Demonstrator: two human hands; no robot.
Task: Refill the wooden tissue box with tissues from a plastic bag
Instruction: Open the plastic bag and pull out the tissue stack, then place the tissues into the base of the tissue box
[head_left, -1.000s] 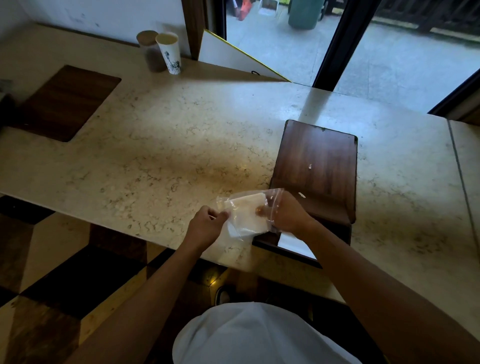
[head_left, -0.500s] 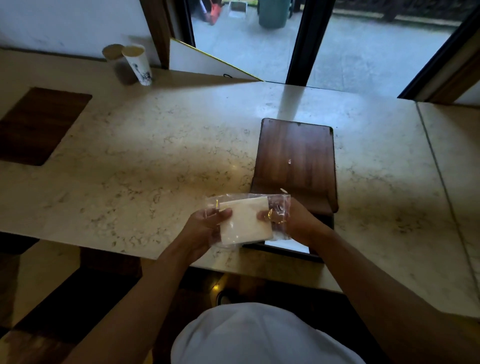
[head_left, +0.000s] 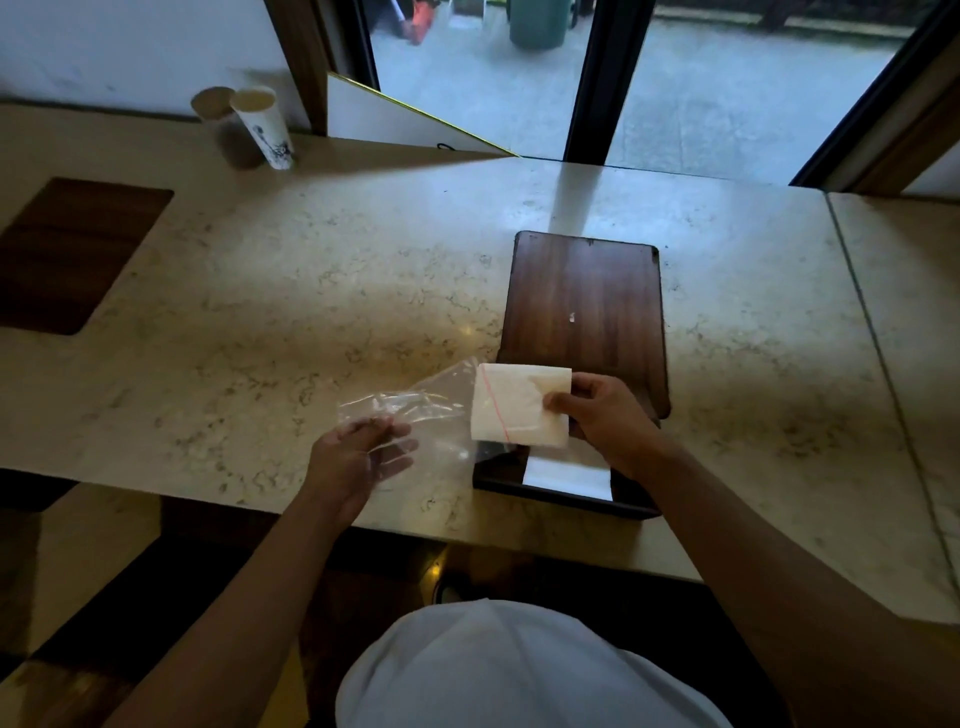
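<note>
Marble counter (head_left: 311, 291), head view. The wooden tissue box (head_left: 584, 312) stands near your edge with its lid slid back, so the near end is open and a white sheet shows inside (head_left: 566, 475). Your two hands, which half a second ago were close together on one bundle, are now well apart — and this is the change that matters. The stack of tissues (head_left: 519, 405) is almost free of the plastic bag (head_left: 415, 410); only the bag's mouth, with its thin red seal line (head_left: 496, 405), still laps over the stack's left part. You have carried the stack to the right, and it now hangs directly over the open end of the box, whereas before it sat left of the opening, fully wrapped.

Your right hand (head_left: 602, 415) pinches the stack at its right edge, thumb on top. Your left hand (head_left: 358, 449) holds the slack, emptied bag between loosely curled fingers, palm turned upward, above the counter's near edge.

By judgement, extraction is nearly complete; what remains is to clear the bag's lip, lower the stack into the opening and close the lid. The thin film may cling to the top sheets — draw it off leftward before you lower.

Far left, two paper cups (head_left: 249, 127) stand untouched.
</note>
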